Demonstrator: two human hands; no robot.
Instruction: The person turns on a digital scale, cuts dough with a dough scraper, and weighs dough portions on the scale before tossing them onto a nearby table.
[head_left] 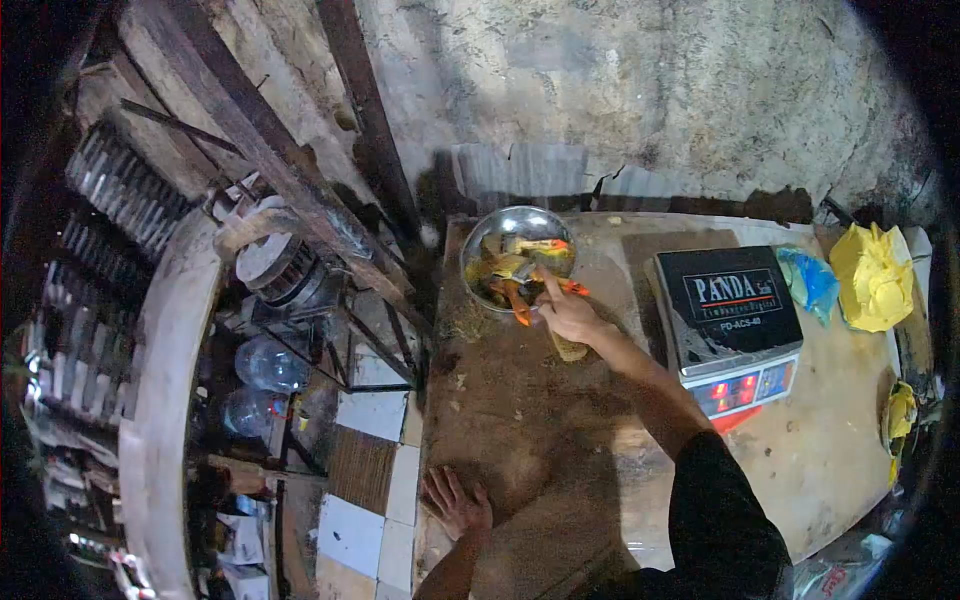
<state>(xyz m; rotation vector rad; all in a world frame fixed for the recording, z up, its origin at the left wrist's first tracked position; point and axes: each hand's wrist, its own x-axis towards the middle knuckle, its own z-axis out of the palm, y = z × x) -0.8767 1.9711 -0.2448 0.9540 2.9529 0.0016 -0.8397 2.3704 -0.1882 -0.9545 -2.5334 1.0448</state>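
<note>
11 o'clock: our right hand [568, 315] at metal bowl [484, 232] of brushes [512, 268], grip unclear to us | 10 o'clock: our left hand [462, 505] open, flat on bench [520, 400]

Blk slv [715, 500] to abt R elbow [697, 438], 2 bare forearms [640, 370], 2 bare hands [572, 318]

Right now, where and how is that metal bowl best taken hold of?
I'd pinch the metal bowl by its left rim, coming from the left, thumb inside and fingers outside. It is round and open-topped; the orange-tipped handles stick out over its near and right edges, where the right hand is too.
</note>
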